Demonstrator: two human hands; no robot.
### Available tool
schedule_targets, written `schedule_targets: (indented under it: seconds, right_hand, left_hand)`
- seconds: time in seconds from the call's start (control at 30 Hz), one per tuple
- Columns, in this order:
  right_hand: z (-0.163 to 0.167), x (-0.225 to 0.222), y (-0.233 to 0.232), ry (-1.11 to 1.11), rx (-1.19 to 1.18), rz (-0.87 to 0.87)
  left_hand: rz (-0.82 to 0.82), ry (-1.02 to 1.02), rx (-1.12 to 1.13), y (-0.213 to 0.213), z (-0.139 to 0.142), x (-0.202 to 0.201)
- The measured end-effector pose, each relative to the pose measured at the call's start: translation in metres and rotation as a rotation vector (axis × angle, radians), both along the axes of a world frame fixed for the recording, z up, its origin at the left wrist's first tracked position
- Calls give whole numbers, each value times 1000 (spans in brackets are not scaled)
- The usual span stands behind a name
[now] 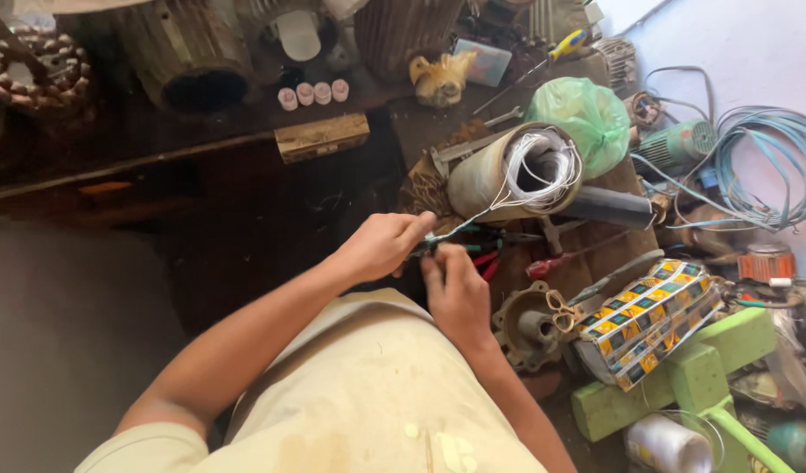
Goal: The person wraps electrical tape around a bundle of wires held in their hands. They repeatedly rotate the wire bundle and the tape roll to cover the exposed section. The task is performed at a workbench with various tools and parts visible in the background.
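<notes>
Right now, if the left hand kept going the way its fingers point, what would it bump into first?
Probably the tan cylinder stuffed with white wire; the left hand points up and right at it, pinching a thin wire. Depth is unclear.

To your right, just past your right hand, lies a long pack (652, 320) wrapped in a chequered print of yellow, blue, white and red squares, resting tilted against green blocks (696, 377). Further back sits a knotted pale green plastic bag (587, 114). At the far edge of the bench lies a small flat bluish packet (483, 61), tilted.
</notes>
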State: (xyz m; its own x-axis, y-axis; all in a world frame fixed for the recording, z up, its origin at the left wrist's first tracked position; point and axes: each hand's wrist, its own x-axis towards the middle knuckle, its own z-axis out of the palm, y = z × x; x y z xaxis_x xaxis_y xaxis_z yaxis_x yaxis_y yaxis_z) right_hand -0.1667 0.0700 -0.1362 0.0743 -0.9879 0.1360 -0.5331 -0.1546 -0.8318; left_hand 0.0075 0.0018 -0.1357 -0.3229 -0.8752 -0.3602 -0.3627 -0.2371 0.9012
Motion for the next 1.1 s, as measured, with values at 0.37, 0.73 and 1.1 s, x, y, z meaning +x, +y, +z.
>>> schedule_targets:
  seconds: [0.37,0.73,1.1]
  right_hand:
    - [11,-17,-38,-557,199,-72]
    - [8,-40,-20,-733,256,-8]
    - [-20,-8,-19,-354,45,-103]
  left_hand:
    - [68,-38,-439,-4,7,1]
    - [-31,277,-635,-8,-9,13]
    - [-10,48,188,-31,-5,-18]
